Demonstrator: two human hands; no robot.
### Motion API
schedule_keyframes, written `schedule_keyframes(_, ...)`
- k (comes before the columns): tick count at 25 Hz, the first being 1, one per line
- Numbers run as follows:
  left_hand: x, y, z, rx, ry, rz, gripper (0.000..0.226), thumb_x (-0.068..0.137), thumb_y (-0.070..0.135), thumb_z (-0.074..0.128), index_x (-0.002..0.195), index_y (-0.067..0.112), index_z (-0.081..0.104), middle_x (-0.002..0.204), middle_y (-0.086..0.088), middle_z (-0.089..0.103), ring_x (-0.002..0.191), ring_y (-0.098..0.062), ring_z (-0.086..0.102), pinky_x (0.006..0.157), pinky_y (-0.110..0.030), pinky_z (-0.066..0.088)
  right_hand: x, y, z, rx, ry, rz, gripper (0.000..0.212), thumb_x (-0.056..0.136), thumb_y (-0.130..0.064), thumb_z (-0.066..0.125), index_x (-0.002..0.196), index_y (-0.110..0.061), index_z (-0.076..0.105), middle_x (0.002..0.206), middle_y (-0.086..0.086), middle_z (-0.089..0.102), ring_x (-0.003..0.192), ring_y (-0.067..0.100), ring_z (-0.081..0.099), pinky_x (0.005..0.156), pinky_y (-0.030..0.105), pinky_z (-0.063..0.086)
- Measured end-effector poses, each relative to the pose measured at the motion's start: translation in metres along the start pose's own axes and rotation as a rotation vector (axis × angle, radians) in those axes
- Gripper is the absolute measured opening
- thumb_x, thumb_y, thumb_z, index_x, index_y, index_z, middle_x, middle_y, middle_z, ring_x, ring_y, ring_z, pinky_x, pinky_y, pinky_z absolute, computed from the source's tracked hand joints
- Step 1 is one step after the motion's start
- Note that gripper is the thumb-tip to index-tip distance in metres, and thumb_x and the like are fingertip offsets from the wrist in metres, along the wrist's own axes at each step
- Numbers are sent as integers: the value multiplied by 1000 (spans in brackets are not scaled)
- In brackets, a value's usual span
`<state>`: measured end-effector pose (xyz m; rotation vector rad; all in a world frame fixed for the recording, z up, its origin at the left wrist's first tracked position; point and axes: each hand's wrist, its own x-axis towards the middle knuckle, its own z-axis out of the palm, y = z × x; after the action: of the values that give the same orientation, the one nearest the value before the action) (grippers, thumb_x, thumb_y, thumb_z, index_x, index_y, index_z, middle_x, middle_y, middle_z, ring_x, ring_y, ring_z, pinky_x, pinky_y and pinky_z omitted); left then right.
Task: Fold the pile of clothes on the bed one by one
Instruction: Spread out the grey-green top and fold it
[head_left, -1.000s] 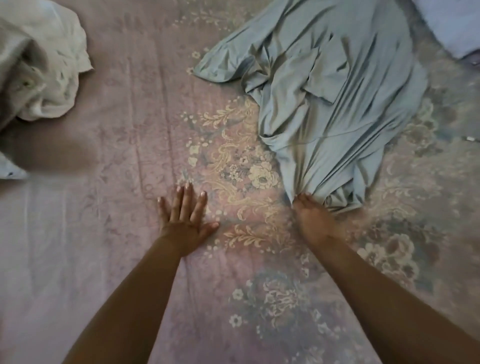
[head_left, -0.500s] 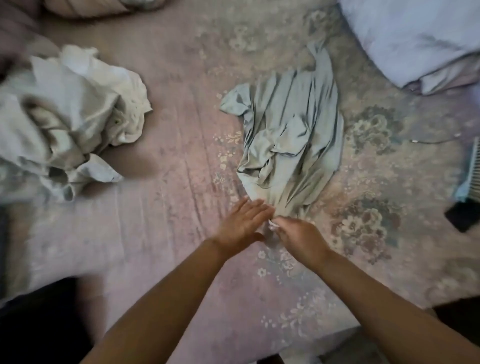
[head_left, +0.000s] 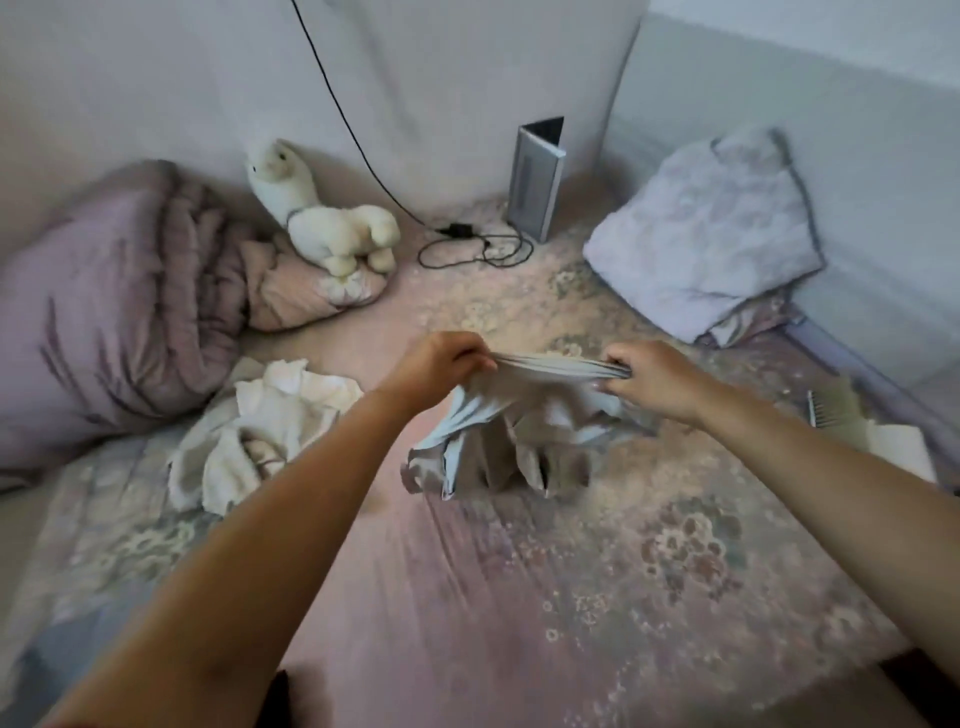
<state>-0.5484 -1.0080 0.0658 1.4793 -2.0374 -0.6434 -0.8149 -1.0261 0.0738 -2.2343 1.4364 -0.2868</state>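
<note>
Blue-grey garment (head_left: 511, 426) lifted (rest hanging crumpled); left hand (head_left: 436, 366), right hand (head_left: 649, 382) pinch its stretched edge.

Soft, dim, even daylight fills the room; shadows are faint. The whole view is slightly smeared with motion blur, and the wide lens bends the pale plaster walls (head_left: 156, 78) at the edges.

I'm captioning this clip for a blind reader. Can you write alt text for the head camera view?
Both hands, left hand and right hand, hold a pale blue garment stretched by its top edge above a floral bed. A crumpled white pile of clothes lies to the left, with a plush toy and pillow behind.
</note>
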Motion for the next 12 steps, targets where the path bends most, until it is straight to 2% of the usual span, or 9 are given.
schedule_keyframes(3, 12, 47, -50, -41, 115, 19, 11, 88, 10, 65, 78, 5, 66, 62, 3, 52, 56, 1, 48, 59, -15, 36, 10, -28, -68, 11, 117, -57, 22, 84, -24, 71, 77, -9, 57, 71, 3, 52, 72, 21, 49, 61, 32, 32)
schedule_keyframes(6, 17, 80, -85, -103, 288, -33, 12, 91, 15, 62, 81, 11, 65, 63, 8, 52, 56, 4, 46, 59, -18, 35, 13, -53, -124, 176, 192, -92, 25, 83, -23, 72, 68, -13, 55, 62, -3, 48, 60, 12, 43, 54, 22, 30)
schedule_keyframes(9, 16, 107, -114, -117, 401, -69, 16, 94, 20, 58, 83, 11, 65, 67, 9, 56, 62, 1, 46, 59, -11, 36, 14, -77, -163, 366, 262, -121, 24, 84, -25, 71, 73, -13, 53, 63, -2, 43, 58, 11, 37, 55, 23, 30)
schedule_keyframes(12, 12, 137, -151, -132, 559, -45, 11, 94, 17, 58, 84, 13, 64, 70, 13, 56, 65, 3, 48, 62, -6, 37, 14, -111, -196, 257, 305, -239, 27, 86, -25, 69, 81, -10, 47, 70, 2, 43, 62, 13, 38, 53, 23, 28)
